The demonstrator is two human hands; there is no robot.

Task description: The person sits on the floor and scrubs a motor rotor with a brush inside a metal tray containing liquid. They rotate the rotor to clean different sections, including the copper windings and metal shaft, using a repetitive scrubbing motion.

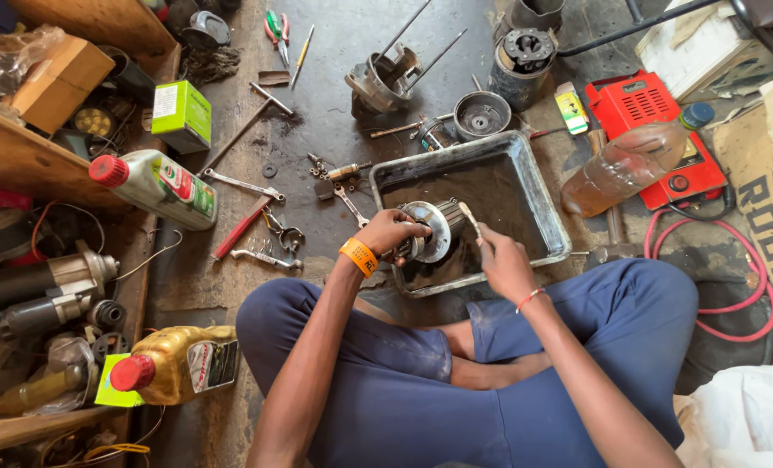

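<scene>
Head camera looks down on my crossed legs in blue trousers [404,381] on a grimy workshop floor. My left hand [389,232], with an orange wristband [359,256] at the wrist, is curled tight around one end of a round metal motor part [434,230], holding it over the near edge of a shallow grey metal tray [542,186] with dark liquid in it. My right hand [503,264] is pinched on a small brush [470,218], its tip touching the motor part at about 2 o'clock. Spanners [265,256] and a red-handled tool [241,227] lie at 9 o'clock from the tray. A grey oil bottle with a red cap [156,186] lies farther out at 9 o'clock, and a yellow oil bottle [178,364] sits at 7 o'clock. A red box-shaped device [655,113] and a clear plastic bottle of brown liquid [620,169] sit at 2 o'clock.
</scene>
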